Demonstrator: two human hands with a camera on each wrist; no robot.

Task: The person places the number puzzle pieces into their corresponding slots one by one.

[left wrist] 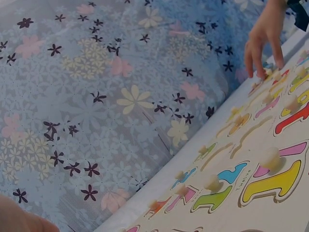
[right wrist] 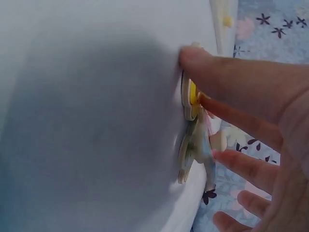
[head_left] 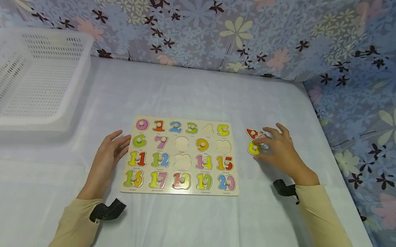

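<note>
A wooden number puzzle board [head_left: 176, 136] lies on the white table, most of its recesses filled with colourful knobbed numbers and several bare. My left hand [head_left: 106, 161] rests beside its left edge, fingers loosely bent with the tips at the rim. Right of the board, my right hand [head_left: 283, 154] has thumb and index finger at opposite ends of a yellow number 8 piece [head_left: 254, 148], pinching it low over the table. A red number 4 piece [head_left: 251, 134] lies just behind it. Other number pieces are partly hidden under the fingers; in the right wrist view they overlap in a small pile [right wrist: 195, 145].
A white perforated plastic basket [head_left: 47, 92] stands at the back left of the table. Floral cloth [head_left: 202, 25] hangs behind the table and along its right side. Dark wrist cameras [head_left: 107, 210] sit on both sleeves.
</note>
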